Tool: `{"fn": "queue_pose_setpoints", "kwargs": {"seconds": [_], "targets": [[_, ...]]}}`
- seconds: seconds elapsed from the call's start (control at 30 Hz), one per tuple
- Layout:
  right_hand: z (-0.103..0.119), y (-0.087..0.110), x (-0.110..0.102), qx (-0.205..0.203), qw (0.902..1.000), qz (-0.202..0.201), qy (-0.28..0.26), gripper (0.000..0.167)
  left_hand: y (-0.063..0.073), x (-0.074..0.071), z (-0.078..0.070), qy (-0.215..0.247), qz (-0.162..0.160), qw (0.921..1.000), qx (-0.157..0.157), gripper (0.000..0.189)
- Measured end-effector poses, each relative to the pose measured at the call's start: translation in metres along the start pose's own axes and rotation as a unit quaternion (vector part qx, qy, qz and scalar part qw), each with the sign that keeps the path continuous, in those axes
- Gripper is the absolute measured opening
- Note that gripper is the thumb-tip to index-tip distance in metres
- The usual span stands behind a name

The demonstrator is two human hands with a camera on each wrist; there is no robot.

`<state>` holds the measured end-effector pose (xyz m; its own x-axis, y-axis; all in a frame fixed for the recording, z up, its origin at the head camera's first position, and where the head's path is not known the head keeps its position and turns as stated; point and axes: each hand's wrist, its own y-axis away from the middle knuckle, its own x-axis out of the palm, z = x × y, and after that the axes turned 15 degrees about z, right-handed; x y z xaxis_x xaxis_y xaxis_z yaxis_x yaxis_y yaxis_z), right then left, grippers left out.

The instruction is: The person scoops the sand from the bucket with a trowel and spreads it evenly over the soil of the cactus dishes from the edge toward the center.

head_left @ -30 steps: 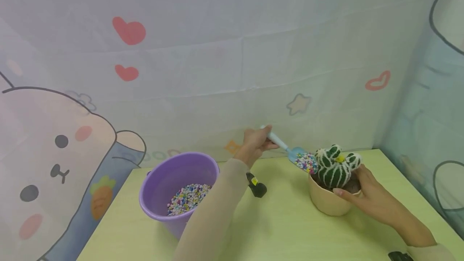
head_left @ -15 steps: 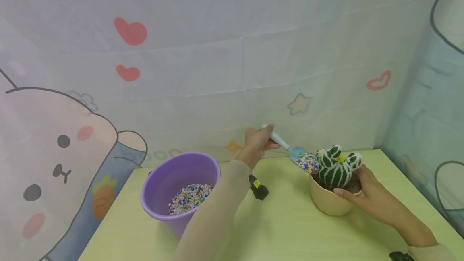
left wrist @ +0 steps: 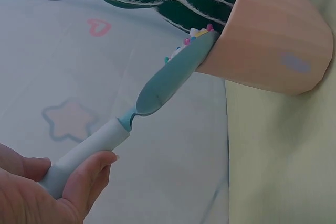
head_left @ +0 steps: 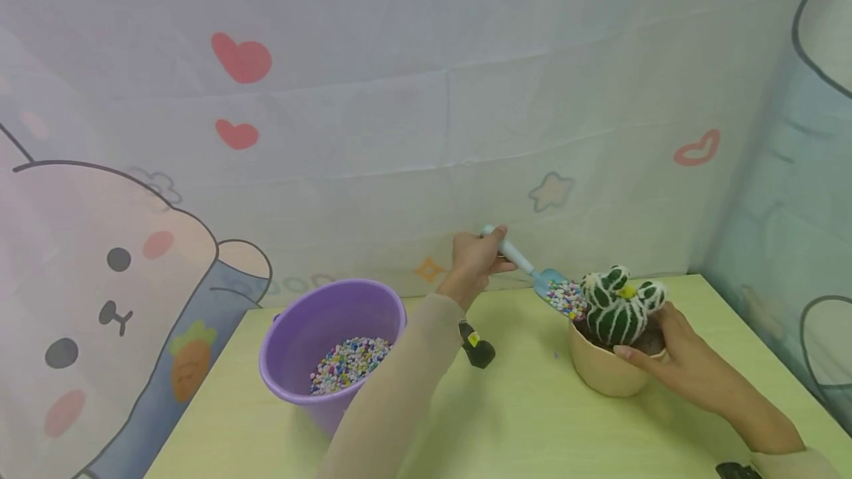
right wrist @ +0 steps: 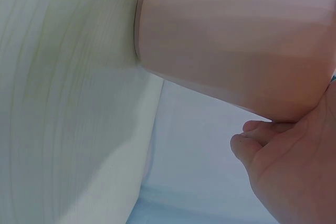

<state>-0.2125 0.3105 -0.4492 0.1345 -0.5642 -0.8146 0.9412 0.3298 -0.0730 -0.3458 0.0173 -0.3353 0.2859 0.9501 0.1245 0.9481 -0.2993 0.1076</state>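
Note:
My left hand (head_left: 478,261) grips the pale handle of a small blue shovel (left wrist: 178,74). Multicoloured beads (head_left: 566,297) fill its blade, which tilts down with the tip at the rim of a peach flowerpot (head_left: 606,372). In the pot stands a knitted green cactus (head_left: 617,316) with white stripes and a yellow flower, set in a dark base. On the pot's right side, my right hand (head_left: 692,368) holds the rim, thumb at the near edge; its fingers are partly hidden behind the pot. The right wrist view shows that hand (right wrist: 299,166) against the pot wall.
A purple bucket (head_left: 299,398) part full of similar beads (head_left: 349,367) stands at the left, partly behind the left sleeve. One tiny purple bead (head_left: 556,354) shows left of the pot. A printed cloth (head_left: 373,131) hangs behind the light green table (head_left: 506,420).
The shovel tip has stayed at the pot's rim, its handle end rising very slightly. A small purple bead now shows beside the pot. The right hand keeps its hold.

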Motion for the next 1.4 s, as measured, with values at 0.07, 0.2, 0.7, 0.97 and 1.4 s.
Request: {"fn": "queue_pose_setpoints", "kwargs": {"seconds": [0.07, 0.2, 0.7, 0.97, 1.4], "targets": [[0.0, 0.0, 0.0, 0.0, 1.0, -0.001, 0.0, 0.078, 0.001, 0.001, 0.0, -0.004, -0.002, 1.0, 0.001, 0.034], [-0.001, 0.001, -0.001, -0.001, 1.0, -0.004, -0.001, 0.076, 0.004, 0.003, -0.001, -0.016, -0.004, 0.9999, 0.001, 0.033], [0.002, 0.001, 0.001, 0.003, 1.0, 0.0, -0.009, 0.082, 0.006, 0.017, -0.009, -0.069, -0.034, 0.9969, 0.02, 0.03], [0.005, 0.001, 0.001, 0.009, 0.9998, 0.006, -0.017, 0.086, 0.007, 0.02, -0.009, -0.084, -0.042, 0.9951, 0.032, 0.033], [0.008, 0.0, 0.004, 0.028, 0.9995, 0.005, 0.013, 0.082, 0.012, 0.026, -0.013, -0.121, -0.056, 0.9901, 0.043, 0.033]]}}
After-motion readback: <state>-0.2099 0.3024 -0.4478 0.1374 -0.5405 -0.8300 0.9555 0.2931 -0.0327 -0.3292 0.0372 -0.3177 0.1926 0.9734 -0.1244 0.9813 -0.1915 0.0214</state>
